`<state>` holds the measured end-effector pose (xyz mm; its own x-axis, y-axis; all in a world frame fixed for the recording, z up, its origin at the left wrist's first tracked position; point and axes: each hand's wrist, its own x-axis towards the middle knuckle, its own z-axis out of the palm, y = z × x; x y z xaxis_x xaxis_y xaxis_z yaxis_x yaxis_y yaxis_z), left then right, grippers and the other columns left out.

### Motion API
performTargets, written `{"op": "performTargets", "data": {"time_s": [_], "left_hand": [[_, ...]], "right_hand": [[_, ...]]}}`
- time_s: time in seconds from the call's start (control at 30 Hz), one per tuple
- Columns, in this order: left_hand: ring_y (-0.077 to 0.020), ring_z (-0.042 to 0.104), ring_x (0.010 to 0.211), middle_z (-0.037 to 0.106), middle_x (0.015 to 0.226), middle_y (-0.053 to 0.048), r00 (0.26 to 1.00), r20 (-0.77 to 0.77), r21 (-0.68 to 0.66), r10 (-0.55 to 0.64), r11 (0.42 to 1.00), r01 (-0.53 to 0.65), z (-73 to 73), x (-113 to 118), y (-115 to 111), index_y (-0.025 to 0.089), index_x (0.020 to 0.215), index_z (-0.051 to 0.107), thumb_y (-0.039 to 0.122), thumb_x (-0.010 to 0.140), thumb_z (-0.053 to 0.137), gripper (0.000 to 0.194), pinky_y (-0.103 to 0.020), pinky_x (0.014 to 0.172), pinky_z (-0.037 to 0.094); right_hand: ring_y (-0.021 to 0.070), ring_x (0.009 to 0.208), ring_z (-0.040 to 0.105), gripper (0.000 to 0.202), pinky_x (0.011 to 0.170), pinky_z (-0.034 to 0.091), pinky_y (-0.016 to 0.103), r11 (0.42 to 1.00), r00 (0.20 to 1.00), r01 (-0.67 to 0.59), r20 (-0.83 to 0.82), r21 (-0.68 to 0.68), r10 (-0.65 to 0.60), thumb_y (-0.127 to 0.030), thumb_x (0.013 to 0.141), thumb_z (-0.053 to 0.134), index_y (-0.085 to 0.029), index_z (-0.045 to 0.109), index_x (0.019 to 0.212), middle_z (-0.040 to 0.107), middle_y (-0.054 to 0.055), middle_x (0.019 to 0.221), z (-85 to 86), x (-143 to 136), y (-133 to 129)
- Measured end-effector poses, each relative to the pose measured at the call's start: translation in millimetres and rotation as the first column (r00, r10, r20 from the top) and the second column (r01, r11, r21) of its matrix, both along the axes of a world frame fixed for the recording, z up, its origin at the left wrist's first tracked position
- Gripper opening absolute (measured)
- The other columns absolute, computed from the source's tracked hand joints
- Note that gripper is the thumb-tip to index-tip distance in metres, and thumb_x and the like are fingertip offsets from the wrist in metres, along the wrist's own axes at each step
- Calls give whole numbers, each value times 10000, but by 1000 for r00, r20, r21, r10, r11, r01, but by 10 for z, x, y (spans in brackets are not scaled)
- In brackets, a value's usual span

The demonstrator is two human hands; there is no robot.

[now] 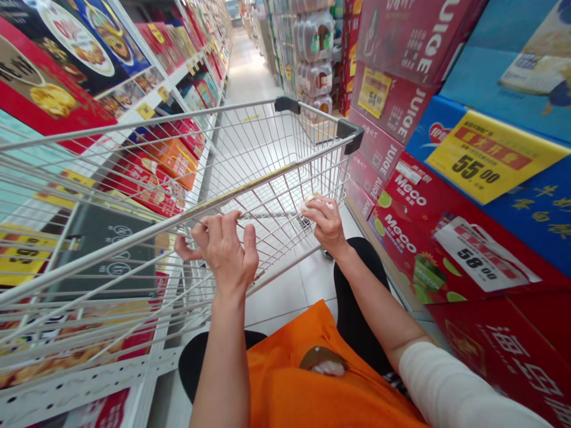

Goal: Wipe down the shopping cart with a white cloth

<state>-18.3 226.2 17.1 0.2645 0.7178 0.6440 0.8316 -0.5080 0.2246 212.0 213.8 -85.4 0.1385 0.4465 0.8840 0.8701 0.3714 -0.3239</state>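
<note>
Fabric, smooth and orange, drapes from the waist in a garment (289, 380) between two bent knees in matte black trousers (357, 267), with a loose white sleeve (446, 374) wrinkling around the right upper arm. From where I stand, the left hand (225, 252) is at the side of a wire shopping cart (289, 169), its fingers bent and slightly spread at the thin metal rods, the thumb standing apart; whether they clamp a rod, I cannot tell. The right hand (329, 226) has its fingers drawn together on a crumpled white wad (307, 204), soft-looking, right against the mesh. A yellowish strip (254, 191) runs along the cart's round rail, and black corner caps (288, 105) bend over the far end. Flat-sided red Meco cartons (410, 238) are stacked on the person's right, under a glossy yellow price card (495, 157), with dull pink cartons (377, 151) beyond. On the other side, perforated metal shelving (84, 380) bears printed gift boxes (57, 89). Farther off, film-wrapped bottles (319, 35) bulge beside the shiny pale aisle floor (252, 65).
</note>
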Motion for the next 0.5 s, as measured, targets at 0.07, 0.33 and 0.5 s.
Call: {"op": "performTargets", "data": {"time_s": [0.07, 0.33, 0.5], "left_hand": [[-364, 489, 1272, 634, 1113, -118, 999, 31, 20, 15, 1000, -16, -7, 20, -4, 314, 1197, 627, 582, 993, 356, 433, -656, 1122, 285], [-388, 458, 1307, 618, 1165, -126, 999, -39, -8, 34, 999, -34, -11, -66, 12, 309, 1249, 598, 560, 1001, 355, 428, -721, 1126, 234], [-397, 477, 1271, 621, 1132, -136, 1000, -20, -9, 12, 1000, -12, 4, -71, 21, 288, 1245, 615, 556, 990, 383, 437, -690, 1125, 257]], "right_hand": [[217, 1126, 633, 384, 983, 642, 472, 1000, 1000, -2, -4, -25, 1, -35, 950, 445, -258, 757, 977, 744, 38, 1070, 34, 50, -33], [211, 1237, 603, 452, 1106, 575, 496, 994, 993, 98, -71, 46, -95, -13, 939, 452, -344, 725, 1081, 698, -2, 1181, 211, 326, 171], [216, 1148, 632, 388, 1025, 602, 477, 1000, 999, -22, -42, -5, 21, 14, 901, 443, -235, 740, 923, 726, 52, 1034, 50, 363, 107]]}}
